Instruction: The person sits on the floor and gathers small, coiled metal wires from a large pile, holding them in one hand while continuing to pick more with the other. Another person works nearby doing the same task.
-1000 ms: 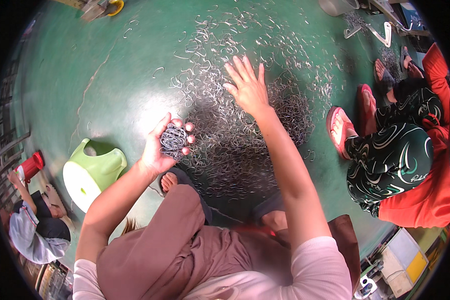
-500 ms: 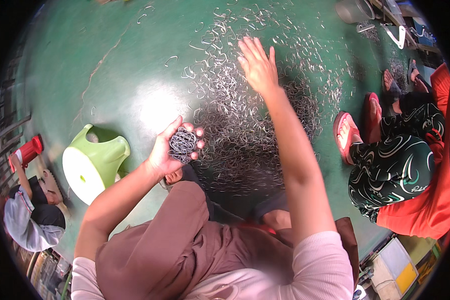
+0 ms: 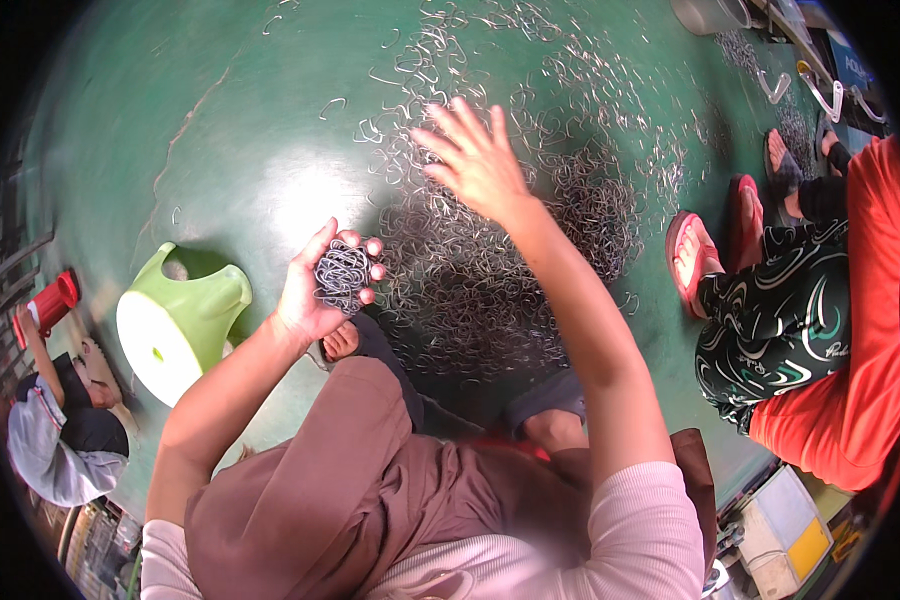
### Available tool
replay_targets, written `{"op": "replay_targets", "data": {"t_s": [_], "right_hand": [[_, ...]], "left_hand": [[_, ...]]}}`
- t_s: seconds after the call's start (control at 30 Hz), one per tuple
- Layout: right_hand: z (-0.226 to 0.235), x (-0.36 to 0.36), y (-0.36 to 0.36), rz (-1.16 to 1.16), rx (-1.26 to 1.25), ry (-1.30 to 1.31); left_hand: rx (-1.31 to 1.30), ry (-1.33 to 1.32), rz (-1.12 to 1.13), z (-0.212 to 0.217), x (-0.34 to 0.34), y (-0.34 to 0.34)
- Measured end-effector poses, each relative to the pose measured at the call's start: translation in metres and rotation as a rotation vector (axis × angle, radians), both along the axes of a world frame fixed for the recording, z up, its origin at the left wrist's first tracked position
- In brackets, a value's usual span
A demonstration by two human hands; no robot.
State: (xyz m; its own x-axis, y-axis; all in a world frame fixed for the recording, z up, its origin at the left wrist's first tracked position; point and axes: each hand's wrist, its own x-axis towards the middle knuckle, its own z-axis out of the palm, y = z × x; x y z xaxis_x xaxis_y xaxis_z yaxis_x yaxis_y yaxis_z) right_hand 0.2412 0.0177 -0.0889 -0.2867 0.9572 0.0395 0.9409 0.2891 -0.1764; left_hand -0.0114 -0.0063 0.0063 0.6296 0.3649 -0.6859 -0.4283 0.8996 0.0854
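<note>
My left hand (image 3: 302,297) is cupped palm up around a dense clump of bent metal wire hooks (image 3: 341,274), fingers curled at its far side. To its right, my right hand (image 3: 480,168) hovers over or lightly touches a wide heap of loose wire hooks (image 3: 470,285) on the green floor. Its fingers are spread, with nothing visible between them; contact with the hooks is hard to tell. The heap is thickest near my feet and to the right, thinning into scattered pieces farther off.
A light green plastic stool (image 3: 170,330) lies tipped on the left. Beyond it a person holds a red container (image 3: 55,300). Close on the right is another person in red sandals (image 3: 692,262) and patterned trousers (image 3: 775,345). A grey bucket (image 3: 708,14) stands at the far right.
My right hand has swung left and a little nearer, its fingers spreading wider. The left hand has shifted slightly left, still holding its clump of hooks.
</note>
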Motion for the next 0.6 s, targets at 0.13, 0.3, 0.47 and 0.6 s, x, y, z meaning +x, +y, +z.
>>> {"op": "replay_targets", "data": {"t_s": [0.13,0.3,0.47,0.6], "right_hand": [[-0.005,0.025,0.011,-0.212,0.102,0.002],[0.005,0.047,-0.007,-0.131,0.113,0.052],[0.036,0.062,-0.022,-0.174,0.299,0.220],[0.036,0.097,-0.038,-0.976,0.215,0.283]], "left_hand": [[0.033,-0.039,0.003,0.002,0.003,-0.001],[0.054,-0.026,0.002,0.002,-0.001,-0.003],[0.049,-0.028,0.002,0.004,0.003,-0.003],[0.060,0.075,-0.031,0.012,0.013,-0.002]]}}
